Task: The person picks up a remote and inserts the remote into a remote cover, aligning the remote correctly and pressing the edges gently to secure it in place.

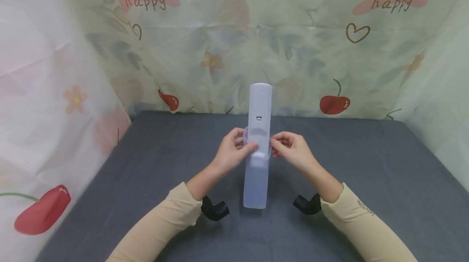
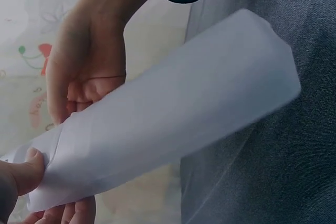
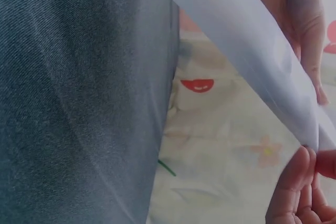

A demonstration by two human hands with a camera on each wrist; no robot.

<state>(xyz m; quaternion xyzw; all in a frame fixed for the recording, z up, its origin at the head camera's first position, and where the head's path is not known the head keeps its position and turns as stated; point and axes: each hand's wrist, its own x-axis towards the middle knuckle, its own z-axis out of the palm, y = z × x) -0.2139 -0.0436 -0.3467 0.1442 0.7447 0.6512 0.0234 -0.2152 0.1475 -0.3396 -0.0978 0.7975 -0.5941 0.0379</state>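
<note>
Both grips, left hand (image 1: 232,150) and right hand (image 1: 292,150), pinch the long translucent white plastic sleeve (image 1: 257,148) at its middle, above the grey surface (image 1: 366,180).

The head view looks down over the grey table (image 1: 366,180); both wrist views sit close, sharing it.

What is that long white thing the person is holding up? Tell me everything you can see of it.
The long white sleeve looks like thin, translucent, bluish-white plastic, flat and narrow, with soft creases. It is held lengthwise above the grey table, its far end rounded, its near end cut square. A small dark rectangular mark sits on the upper part. The left hand and the right hand pinch it at mid-length from either side, thumbs on its face. What the mark is cannot be told.
</note>
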